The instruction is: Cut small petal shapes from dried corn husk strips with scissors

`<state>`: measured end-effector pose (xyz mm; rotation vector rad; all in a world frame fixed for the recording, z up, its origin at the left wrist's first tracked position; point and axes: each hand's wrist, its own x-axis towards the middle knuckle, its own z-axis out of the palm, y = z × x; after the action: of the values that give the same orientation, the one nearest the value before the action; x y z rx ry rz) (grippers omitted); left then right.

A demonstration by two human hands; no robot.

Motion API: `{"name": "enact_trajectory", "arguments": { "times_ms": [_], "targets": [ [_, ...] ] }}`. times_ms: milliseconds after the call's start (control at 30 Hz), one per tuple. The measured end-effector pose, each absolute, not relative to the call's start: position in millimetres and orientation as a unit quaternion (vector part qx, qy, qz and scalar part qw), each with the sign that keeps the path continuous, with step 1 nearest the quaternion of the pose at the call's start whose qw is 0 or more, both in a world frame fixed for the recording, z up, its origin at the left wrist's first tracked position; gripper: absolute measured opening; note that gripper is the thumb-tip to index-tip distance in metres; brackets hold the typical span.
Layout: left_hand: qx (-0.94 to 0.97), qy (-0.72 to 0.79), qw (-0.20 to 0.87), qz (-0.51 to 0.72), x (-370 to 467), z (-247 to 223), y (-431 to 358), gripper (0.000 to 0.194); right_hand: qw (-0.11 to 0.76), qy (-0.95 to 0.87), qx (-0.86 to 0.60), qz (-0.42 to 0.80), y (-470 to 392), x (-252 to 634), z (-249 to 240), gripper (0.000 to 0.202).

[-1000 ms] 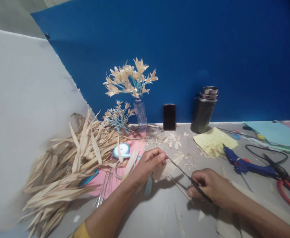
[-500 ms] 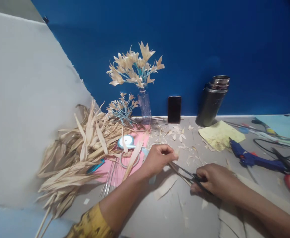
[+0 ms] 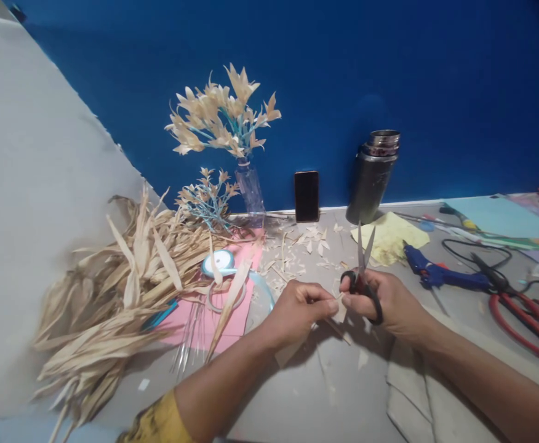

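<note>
My left hand point(image 3: 299, 311) is closed in a pinch on a small piece of dried corn husk point(image 3: 342, 312) over the middle of the table. In my right hand point(image 3: 392, 304) are black-handled scissors point(image 3: 362, 258), blades pointing up and slightly parted, away from the husk. The right thumb and fingertips meet the left ones at the husk piece; exactly how they grip it is partly hidden. Beyond the hands, pointed husk cuttings point(image 3: 314, 239) and scraps are strewn about. A large heap of dried husks point(image 3: 126, 289) lies to the left.
Husk flowers point(image 3: 226, 114) stand in a clear bottle point(image 3: 251, 194). Along the blue wall are a phone point(image 3: 307, 197) and a dark flask point(image 3: 373, 178). A blue glue gun point(image 3: 449, 275) and red-handled shears point(image 3: 523, 320) lie right. Ribbon roll point(image 3: 218, 263) sits on pink paper point(image 3: 232, 329).
The scissors have swung from pointing at the left hand's husk to pointing upward. My right hand has come in to meet the left fingertips. The view has shifted rightward.
</note>
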<state>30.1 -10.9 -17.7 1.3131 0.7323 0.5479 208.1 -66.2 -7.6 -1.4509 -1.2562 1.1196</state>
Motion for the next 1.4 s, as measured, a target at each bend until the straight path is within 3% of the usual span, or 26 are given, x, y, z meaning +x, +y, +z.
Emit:
{"name": "enact_trajectory", "arguments": {
  "times_ms": [100, 333, 733, 967, 1100, 1267, 1400],
  "targets": [
    [0.559, 0.310, 0.732, 0.235, 29, -16, -10, 0.040, 0.455, -0.496, -0.577, 0.463, -67, 207, -7, 0.022],
    [0.682, 0.272, 0.652, 0.190, 22, -18, -4, 0.041, 0.433, -0.518, -0.553, 0.488, -69, 200, -8, 0.015],
    [0.428, 0.272, 0.826, 0.245, 31, -27, -17, 0.032, 0.431, -0.501, -0.571, 0.487, -70, 210, -3, 0.017],
    [0.450, 0.297, 0.787, 0.300, 32, -27, -15, 0.033, 0.432, -0.487, -0.558, 0.514, -69, 208, -4, 0.031],
    [0.450, 0.285, 0.793, 0.296, 34, -28, -19, 0.034, 0.428, -0.470, -0.572, 0.519, -73, 197, 3, 0.026],
    [0.365, 0.213, 0.869, 0.257, 35, -24, -24, 0.039, 0.426, -0.487, -0.474, 0.597, -74, 202, 0, 0.025],
    [0.359, 0.208, 0.866, 0.279, 34, -20, -22, 0.038, 0.473, -0.473, -0.410, 0.620, -69, 216, -15, 0.028]
  ]
}}
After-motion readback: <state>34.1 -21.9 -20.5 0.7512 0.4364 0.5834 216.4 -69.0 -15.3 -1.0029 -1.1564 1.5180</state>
